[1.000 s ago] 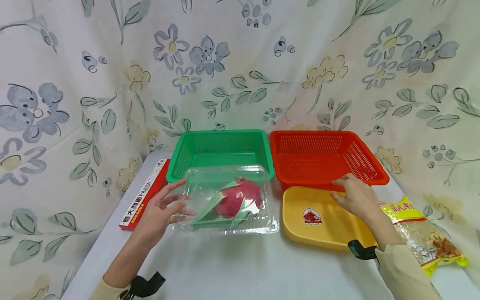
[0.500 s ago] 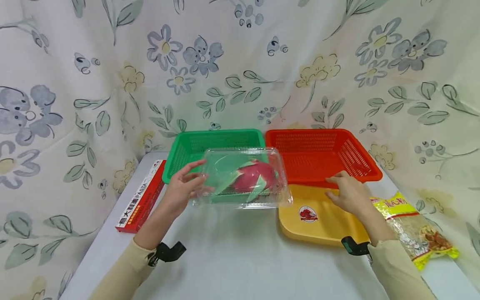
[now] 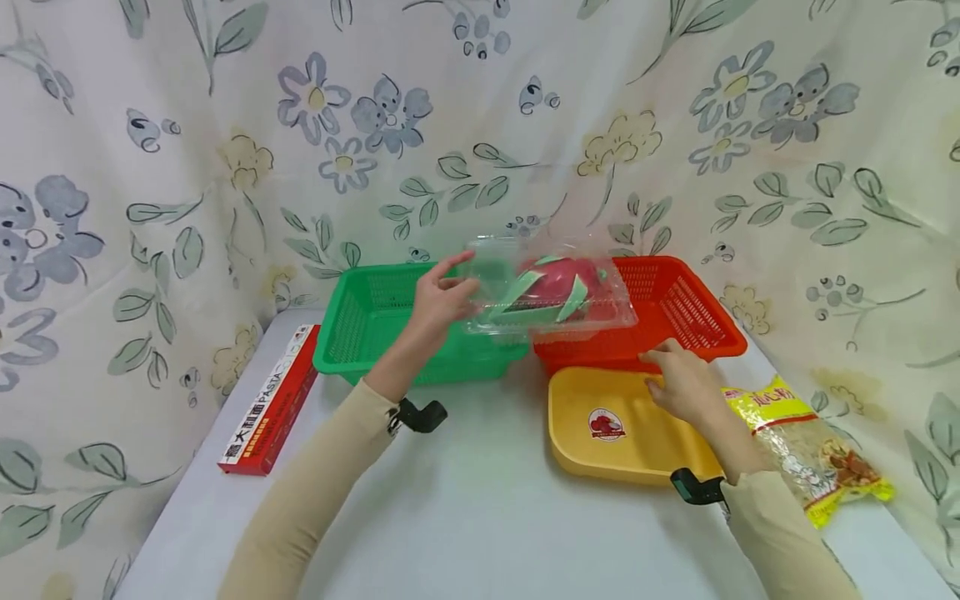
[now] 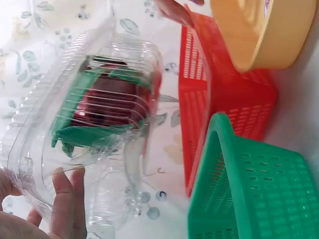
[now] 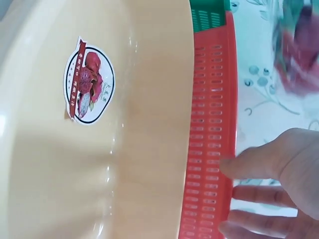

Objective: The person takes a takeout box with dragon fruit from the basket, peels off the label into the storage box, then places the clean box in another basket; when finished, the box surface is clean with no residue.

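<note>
In the head view my left hand [image 3: 444, 296] holds a clear plastic clamshell box [image 3: 487, 312] by its left end, raised over the red basket [image 3: 660, 321] and the right end of the green basket [image 3: 367, 333]. A pinkish-red dragon fruit [image 3: 558, 282] with green leafy scales lies inside the box. The left wrist view shows the fingers [image 4: 64, 199] against the ribbed box wall. My right hand [image 3: 684, 383] is above the yellow tub [image 3: 592, 392], fingertips at the red basket's near rim. In the right wrist view its thumb [image 5: 249, 162] overlaps that rim.
A red pasta box [image 3: 272, 400] lies at the left of the white table [image 3: 480, 517]. On the right, a yellow-ended clear food packet [image 3: 806, 450] lies beside the tub, which bears a round dragon fruit sticker [image 3: 606, 424]. A floral curtain [image 3: 420, 183] hangs behind the baskets.
My left hand has carried the box with the dragon fruit away from me and to the right, from before the green basket to over the red one. The right hand has stayed near the rim.
</note>
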Motion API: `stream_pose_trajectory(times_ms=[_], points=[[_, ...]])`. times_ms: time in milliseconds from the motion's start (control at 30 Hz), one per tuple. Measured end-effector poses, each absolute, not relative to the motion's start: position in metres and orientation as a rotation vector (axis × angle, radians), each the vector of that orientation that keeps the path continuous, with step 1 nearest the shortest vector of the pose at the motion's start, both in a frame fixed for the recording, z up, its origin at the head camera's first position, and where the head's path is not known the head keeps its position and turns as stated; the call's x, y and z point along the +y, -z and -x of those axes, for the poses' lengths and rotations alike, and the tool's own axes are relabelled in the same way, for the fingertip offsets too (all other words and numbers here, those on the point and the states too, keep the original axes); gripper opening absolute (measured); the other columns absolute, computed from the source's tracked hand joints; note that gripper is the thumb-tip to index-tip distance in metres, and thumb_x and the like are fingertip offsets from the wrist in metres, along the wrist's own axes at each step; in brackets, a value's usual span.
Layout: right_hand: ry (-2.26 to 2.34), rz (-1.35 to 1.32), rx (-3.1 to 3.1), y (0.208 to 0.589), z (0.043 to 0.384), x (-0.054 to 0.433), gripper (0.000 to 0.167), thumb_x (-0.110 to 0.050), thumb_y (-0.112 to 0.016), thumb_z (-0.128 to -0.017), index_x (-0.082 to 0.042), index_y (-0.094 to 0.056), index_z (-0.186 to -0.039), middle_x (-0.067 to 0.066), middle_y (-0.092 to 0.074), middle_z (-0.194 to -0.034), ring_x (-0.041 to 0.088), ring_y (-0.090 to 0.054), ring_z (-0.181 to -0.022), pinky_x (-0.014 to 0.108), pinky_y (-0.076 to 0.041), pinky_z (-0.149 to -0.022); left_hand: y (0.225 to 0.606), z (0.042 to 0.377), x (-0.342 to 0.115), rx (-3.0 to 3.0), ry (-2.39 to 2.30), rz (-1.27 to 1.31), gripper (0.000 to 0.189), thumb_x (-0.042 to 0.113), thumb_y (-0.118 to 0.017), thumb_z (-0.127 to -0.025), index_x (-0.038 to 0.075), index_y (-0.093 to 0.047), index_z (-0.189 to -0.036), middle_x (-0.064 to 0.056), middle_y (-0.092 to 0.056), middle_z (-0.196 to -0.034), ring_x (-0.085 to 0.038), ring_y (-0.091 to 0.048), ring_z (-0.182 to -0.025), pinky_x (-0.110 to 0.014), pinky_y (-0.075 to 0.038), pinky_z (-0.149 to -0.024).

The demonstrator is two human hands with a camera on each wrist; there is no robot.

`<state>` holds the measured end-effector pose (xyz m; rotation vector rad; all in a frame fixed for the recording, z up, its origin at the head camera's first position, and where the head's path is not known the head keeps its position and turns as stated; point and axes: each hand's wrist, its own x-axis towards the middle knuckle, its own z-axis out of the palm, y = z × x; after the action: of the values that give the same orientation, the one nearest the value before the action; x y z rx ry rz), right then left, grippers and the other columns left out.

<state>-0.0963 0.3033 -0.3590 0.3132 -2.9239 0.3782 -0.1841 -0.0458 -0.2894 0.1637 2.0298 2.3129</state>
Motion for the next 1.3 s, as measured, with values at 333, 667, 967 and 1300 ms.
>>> stream_pose_trajectory(times_ms=[333,667,967,1300], points=[[-0.326,-0.293,-2.929,0.348,0.097,0.318,0.043,-0.003,-0.071,-0.079,0.006,-0.066,-0.12,0.025,-0.059,-0.109,0.031,-0.058,-0.073,0.034,-0.048,-0.053,0.283,0.229,0.034,2.097,-2.365,-0.255,0.046,0.001,-0.064,-0.089,0.018,-0.063,-0.132,-0.018,-0.068,-0.097,-0.015,-0.063,-0.054,-0.027,-0.055,-0.055],[-0.336,-0.281,-2.945,0.346,0.097,0.32,0.044,-0.008,-0.073,-0.081,0.004,-0.066,-0.122,0.024,-0.059,-0.111,0.034,-0.059,-0.08,0.038,-0.049,-0.058,0.299,0.248,0.09,2.342,-2.191,-0.227,0.041,0.007,-0.065,-0.087,0.019,-0.067,-0.127,-0.006,-0.065,-0.08,-0.013,-0.05,-0.05,-0.026,-0.042,-0.048],[-0.361,-0.266,-2.961,0.357,0.092,0.31,0.045,-0.011,-0.076,-0.08,0.006,-0.066,-0.121,0.024,-0.059,-0.11,0.036,-0.059,-0.084,0.047,-0.055,-0.068,0.331,0.244,0.119,2.449,-2.031,-0.135,0.041,0.012,-0.07,-0.086,0.019,-0.067,-0.127,-0.004,-0.064,-0.096,-0.014,-0.051,-0.05,-0.024,-0.041,-0.045],[-0.366,-0.313,-2.927,0.36,0.097,0.302,0.042,-0.011,-0.078,-0.079,0.005,-0.068,-0.117,0.021,-0.059,-0.104,0.031,-0.057,-0.078,0.044,-0.052,-0.066,0.36,0.236,0.128,2.534,-1.885,-0.116,0.045,0.017,-0.072,-0.086,0.025,-0.064,-0.13,0.0,-0.064,-0.087,-0.015,-0.041,-0.043,-0.025,-0.034,-0.042]])
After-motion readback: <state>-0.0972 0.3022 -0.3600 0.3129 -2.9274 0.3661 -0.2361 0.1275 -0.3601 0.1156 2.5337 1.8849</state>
